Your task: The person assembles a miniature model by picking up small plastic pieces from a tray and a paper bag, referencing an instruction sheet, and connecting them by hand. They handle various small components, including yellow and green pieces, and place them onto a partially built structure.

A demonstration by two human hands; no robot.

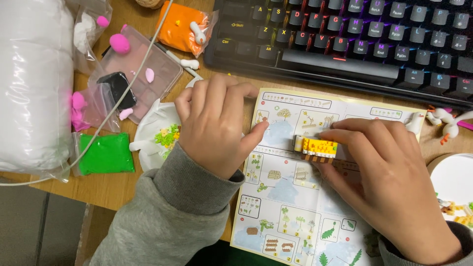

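Two hands over a leaflet of building steps [295, 197] on the table [118, 189]. Right hand [394, 182] pinching a small yellow brick build [315, 147], brown pieces under it, far end hidden by fingers [352, 129]. Left hand [214, 128] curled, knuckles up, thumb tip on the leaflet edge; grip closed loosely, anything inside hidden from view. Just left, partly covered by that hand, a white bag of tiny bricks [155, 133]. Keyboard [345, 39] above, cut off by the frame. Green clay packet [106, 153] near the table edge.
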